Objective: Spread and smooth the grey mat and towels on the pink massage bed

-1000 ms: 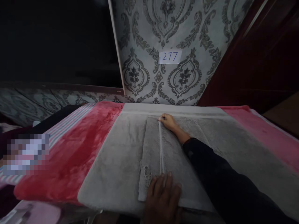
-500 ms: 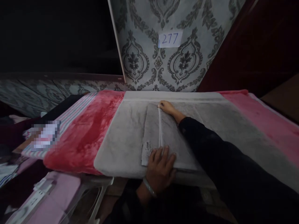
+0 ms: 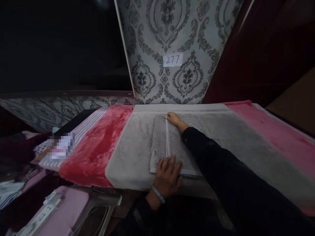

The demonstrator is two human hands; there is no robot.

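A grey towel (image 3: 159, 134) lies partly folded over on a plush grey blanket (image 3: 130, 144), with a pale edge running lengthwise down it. A dark printed or woven patch shows near its front left corner. At the far end of that pale edge, my right hand (image 3: 173, 118) pinches the towel between closed fingers. My left hand (image 3: 168, 172) rests palm down on the towel's near end, its fingers spread, with a bangle at the wrist. My right forearm hides part of the towel's right side.
Red plush fabric (image 3: 95, 144) and striped cloth (image 3: 85, 126) cover the left of the surface; pink fabric (image 3: 265, 127) covers the right. A power strip (image 3: 40, 214) sits on a pink stool-like top (image 3: 71, 203) at lower left. Behind is a patterned wall (image 3: 163, 32) and a large dark screen (image 3: 61, 46).
The camera view has shifted, so the wall and table sit lower in the picture. Both hands keep nearly the same places on the towel.
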